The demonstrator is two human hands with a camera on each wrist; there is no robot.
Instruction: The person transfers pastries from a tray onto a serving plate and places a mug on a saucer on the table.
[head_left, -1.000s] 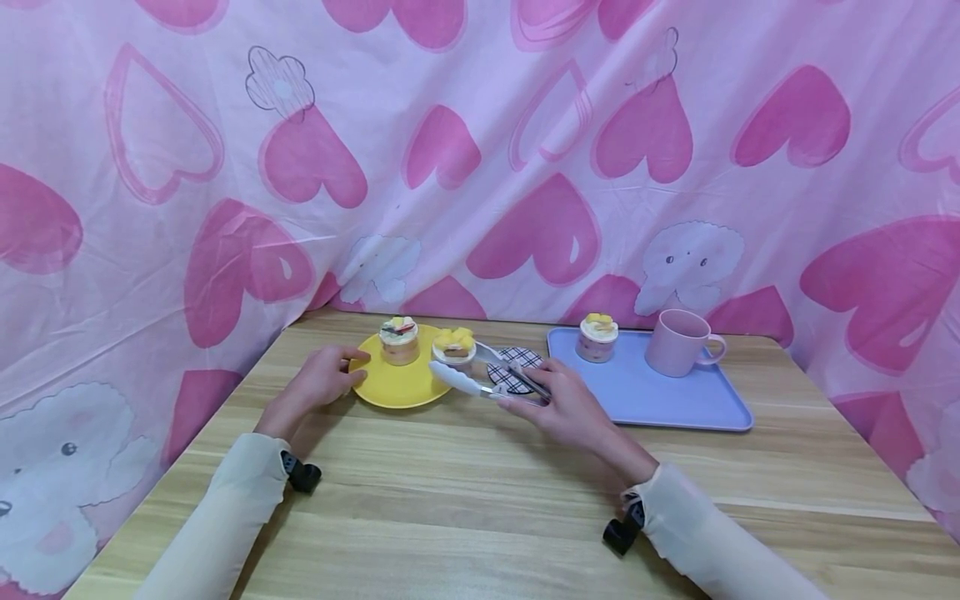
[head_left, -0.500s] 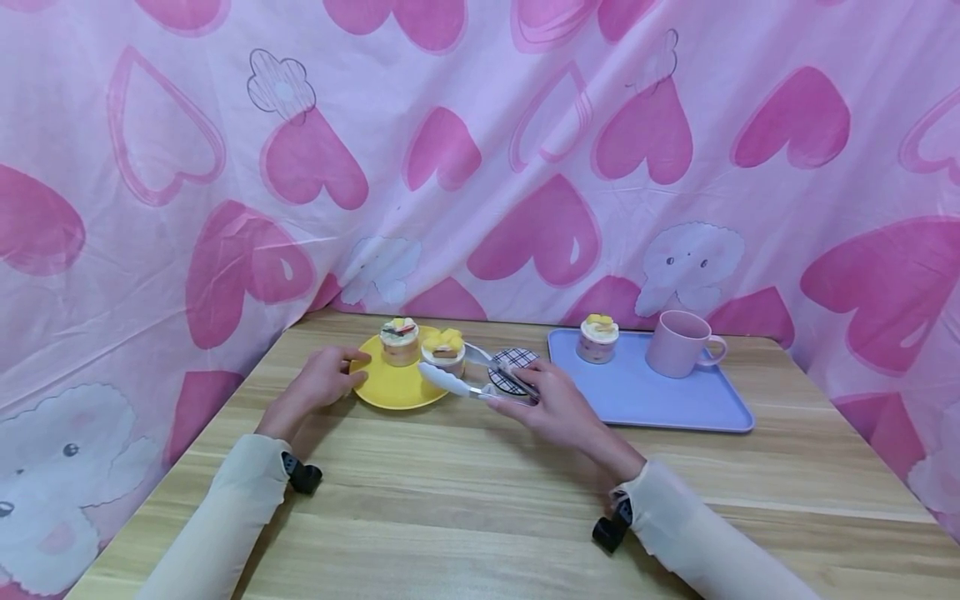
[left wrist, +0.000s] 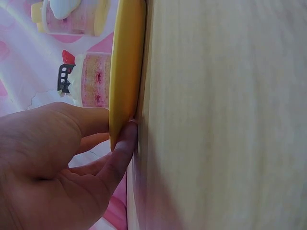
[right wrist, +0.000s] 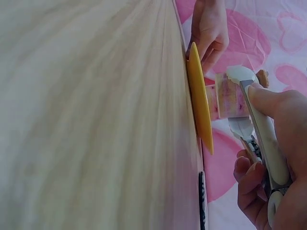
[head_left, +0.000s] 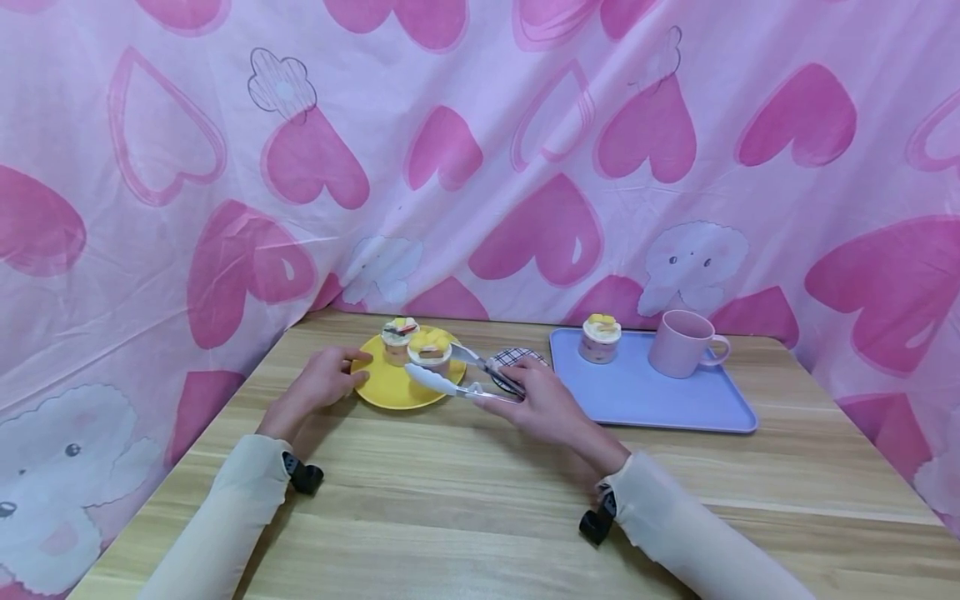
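My left hand (head_left: 326, 379) pinches the left rim of a yellow plate (head_left: 397, 396), thumb low at the table and fingers against the rim in the left wrist view. My right hand (head_left: 551, 404) grips metal tongs (right wrist: 264, 134) with white tips. Between those tips is a small clear dessert cup with yellow topping (head_left: 430, 342), upright and close over the plate. Behind it on the plate stands another dessert cup (head_left: 394, 346), with cream and a red piece on top, partly hidden by the held one in the head view.
A round checked coaster (head_left: 519, 357) lies behind my right hand, partly covered. At the right is a lilac tray (head_left: 660, 408) bearing a third dessert cup (head_left: 600, 343) and a pink mug (head_left: 675, 350). A pink heart-print curtain (head_left: 532, 225) hangs along the table's back edge.
My right hand and the tongs have moved left, carrying the dessert cup from the plate's right edge to over its middle. The left hand stays at the rim.
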